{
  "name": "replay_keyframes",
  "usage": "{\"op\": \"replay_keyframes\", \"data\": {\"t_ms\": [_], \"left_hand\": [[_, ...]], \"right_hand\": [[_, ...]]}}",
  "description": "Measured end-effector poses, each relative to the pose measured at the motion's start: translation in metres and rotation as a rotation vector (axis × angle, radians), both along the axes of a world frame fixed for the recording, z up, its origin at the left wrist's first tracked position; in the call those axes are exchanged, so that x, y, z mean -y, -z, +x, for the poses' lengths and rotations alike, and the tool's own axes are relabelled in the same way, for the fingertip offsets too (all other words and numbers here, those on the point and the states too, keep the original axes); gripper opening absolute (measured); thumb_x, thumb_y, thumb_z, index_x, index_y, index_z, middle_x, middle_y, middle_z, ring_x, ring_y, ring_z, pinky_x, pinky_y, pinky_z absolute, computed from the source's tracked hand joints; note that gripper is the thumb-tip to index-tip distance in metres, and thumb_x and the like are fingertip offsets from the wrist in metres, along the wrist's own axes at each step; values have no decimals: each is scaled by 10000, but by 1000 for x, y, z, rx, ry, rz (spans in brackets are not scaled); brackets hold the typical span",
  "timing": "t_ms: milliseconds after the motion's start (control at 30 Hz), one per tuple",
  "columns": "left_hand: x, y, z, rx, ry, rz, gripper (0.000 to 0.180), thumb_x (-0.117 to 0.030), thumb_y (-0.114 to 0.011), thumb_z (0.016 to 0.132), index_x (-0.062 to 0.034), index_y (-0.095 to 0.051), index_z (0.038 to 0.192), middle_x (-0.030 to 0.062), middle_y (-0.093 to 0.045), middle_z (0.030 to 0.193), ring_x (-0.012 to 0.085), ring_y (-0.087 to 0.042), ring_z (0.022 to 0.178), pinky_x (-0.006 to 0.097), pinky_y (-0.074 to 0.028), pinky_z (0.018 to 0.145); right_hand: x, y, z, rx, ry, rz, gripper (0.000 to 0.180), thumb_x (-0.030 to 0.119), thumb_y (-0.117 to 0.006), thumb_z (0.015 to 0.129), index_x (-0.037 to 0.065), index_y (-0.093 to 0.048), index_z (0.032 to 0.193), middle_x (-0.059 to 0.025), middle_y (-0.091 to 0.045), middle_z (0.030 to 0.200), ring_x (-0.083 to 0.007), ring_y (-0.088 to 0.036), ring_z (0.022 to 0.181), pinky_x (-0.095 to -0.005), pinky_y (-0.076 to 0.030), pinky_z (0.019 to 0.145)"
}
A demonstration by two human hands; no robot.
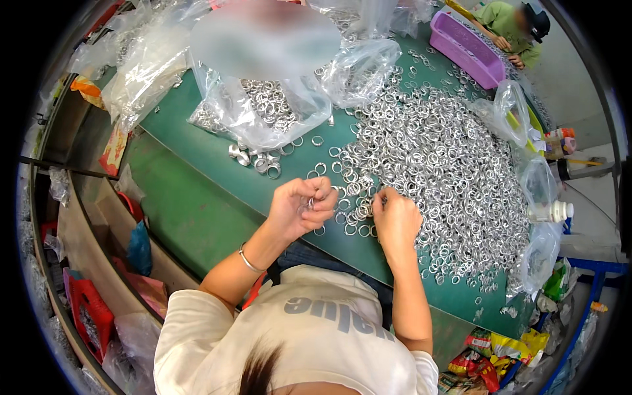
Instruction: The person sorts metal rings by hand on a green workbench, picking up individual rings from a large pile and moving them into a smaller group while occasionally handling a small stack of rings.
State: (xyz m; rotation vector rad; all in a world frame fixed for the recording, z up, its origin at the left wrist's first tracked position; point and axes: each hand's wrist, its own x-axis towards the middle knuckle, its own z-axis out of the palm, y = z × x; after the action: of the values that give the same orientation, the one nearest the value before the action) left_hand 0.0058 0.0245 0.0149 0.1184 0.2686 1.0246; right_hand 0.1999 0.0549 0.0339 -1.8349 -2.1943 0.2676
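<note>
A wide heap of silver metal rings [447, 164] spreads over the green table [230, 178] to my right. My left hand [304, 205] is raised at the table's near edge, its fingers curled around a few silver rings. A bangle circles that wrist. At the heap's left fringe, my right hand [397, 218] has its thumb and fingers pinched together among loose rings; its fingertips partly hide what they grip, which looks like a ring. Scattered single rings [342, 204] lie between my two hands.
Ahead lies an open clear plastic bag [309, 112] of rings, with wider bands [260, 161] beside it. A purple basin [464, 49] stands at the far right, near a person in green [507, 33]. A white-capped bottle [553, 211] is at the right edge; shelves line the left.
</note>
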Motion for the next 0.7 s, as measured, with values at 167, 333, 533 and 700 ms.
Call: {"op": "replay_keyframes", "data": {"t_ms": [167, 333, 533, 700], "left_hand": [[29, 1, 1, -215, -69, -7, 353, -257, -412, 948, -91, -370, 640, 22, -371, 641, 40, -265, 426, 156, -184, 317], [42, -8, 13, -357, -28, -2, 224, -187, -490, 936, -102, -402, 748, 13, -421, 668, 21, -322, 438, 135, -195, 317], [56, 0, 20, -273, -60, 18, 233, -232, -458, 952, -66, -482, 791, 14, -430, 666, 34, -352, 447, 134, -238, 325], [64, 13, 17, -161, -147, -49, 188, -145, -498, 888, -47, -505, 728, 4, -433, 613, 56, -355, 459, 171, -263, 356]], "right_hand": [[11, -7, -13, -109, -28, 33, 155, 229, -643, 800, 76, -649, 780, -150, -629, 641, -339, -622, 586, -439, -474, 531], [-2, 9, -19, 29, -47, -103, 156, 220, -631, 765, 80, -684, 719, -167, -644, 682, -338, -640, 650, -430, -507, 595], [-13, 6, -3, -164, -26, -100, 114, 187, -644, 694, 96, -690, 745, -134, -652, 678, -307, -637, 655, -402, -505, 616], [-19, 3, 11, -1448, -113, -627, 76, 142, -606, 818, 84, -561, 799, 14, -551, 718, -80, -345, 490, -220, -286, 435]]}}
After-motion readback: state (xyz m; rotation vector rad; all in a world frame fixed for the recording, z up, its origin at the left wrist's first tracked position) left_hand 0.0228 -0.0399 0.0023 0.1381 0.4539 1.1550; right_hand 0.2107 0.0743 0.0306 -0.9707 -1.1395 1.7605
